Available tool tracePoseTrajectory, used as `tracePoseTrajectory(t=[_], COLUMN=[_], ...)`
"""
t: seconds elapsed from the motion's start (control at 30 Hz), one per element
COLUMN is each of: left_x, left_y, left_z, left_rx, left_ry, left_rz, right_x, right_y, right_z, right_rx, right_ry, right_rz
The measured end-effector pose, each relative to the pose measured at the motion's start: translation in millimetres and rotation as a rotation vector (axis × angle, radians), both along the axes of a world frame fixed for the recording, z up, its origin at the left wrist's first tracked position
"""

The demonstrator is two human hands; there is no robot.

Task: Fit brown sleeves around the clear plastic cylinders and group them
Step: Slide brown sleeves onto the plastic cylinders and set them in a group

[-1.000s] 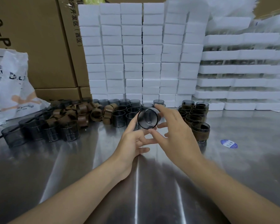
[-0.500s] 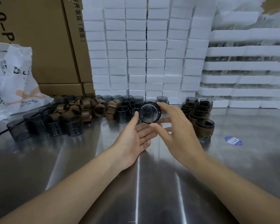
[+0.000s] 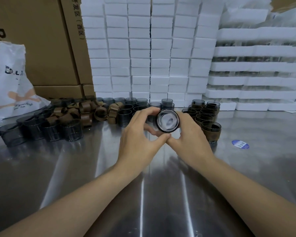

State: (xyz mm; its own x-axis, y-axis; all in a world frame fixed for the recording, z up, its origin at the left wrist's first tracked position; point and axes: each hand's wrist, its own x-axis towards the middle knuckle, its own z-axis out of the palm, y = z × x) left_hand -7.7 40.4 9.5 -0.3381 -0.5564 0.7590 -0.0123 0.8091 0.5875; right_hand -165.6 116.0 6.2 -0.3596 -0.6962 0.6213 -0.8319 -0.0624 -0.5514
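Observation:
Both hands hold one clear plastic cylinder (image 3: 168,120) above the steel table, its round end turned toward me. My left hand (image 3: 140,134) curls round its left side, and my right hand (image 3: 190,135) grips it from the right and below; the thumbs meet under it. I cannot tell whether a sleeve is on it. A heap of loose brown sleeves (image 3: 79,112) lies at the back left. Bare cylinders (image 3: 41,129) stand in front of that heap and behind my hands. Sleeved cylinders (image 3: 205,117) stand grouped at the right.
White foam blocks (image 3: 150,48) are stacked in a wall at the back, with foam trays (image 3: 256,65) to the right. Cardboard boxes (image 3: 41,40) and a white plastic bag (image 3: 10,82) stand at the left. A blue sticker (image 3: 240,144) lies on the table (image 3: 143,194).
My left hand has closed round the cylinder, which it earlier only touched with straighter fingers. Both hands and the cylinder have shifted slightly right, and the thumbs have come together beneath it.

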Motion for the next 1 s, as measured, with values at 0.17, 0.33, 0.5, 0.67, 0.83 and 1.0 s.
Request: tracePoseTrajectory(t=[0.17,0.33,0.5,0.67,0.83,1.0], left_x=[1.5,0.5,2.2,2.8,3.0,1.6], left_y=[-1.8,-2.0,-7.4,-8.6,-12.4,-9.7], left_z=[-1.2,-2.1,3.0,2.2,1.8,-2.4], left_rx=[-0.065,-0.003,0.306,0.335,0.420,0.435], left_ry=[0.027,0.036,0.158,0.110,0.162,0.104], left_rz=[0.008,-0.005,-0.062,-0.112,-0.151,-0.180], right_x=[4.0,4.4,9.8,9.1,6.9,5.4], right_y=[0.2,1.4,2.3,1.9,-0.3,1.3], right_z=[3.0,4.4,8.5,9.5,10.3,18.9], right_rx=[0.017,0.032,-0.036,-0.052,-0.099,-0.099], right_ry=[0.007,0.026,0.031,0.164,-0.102,-0.379], right_rz=[0.040,0.035,0.005,-0.043,0.025,0.137])
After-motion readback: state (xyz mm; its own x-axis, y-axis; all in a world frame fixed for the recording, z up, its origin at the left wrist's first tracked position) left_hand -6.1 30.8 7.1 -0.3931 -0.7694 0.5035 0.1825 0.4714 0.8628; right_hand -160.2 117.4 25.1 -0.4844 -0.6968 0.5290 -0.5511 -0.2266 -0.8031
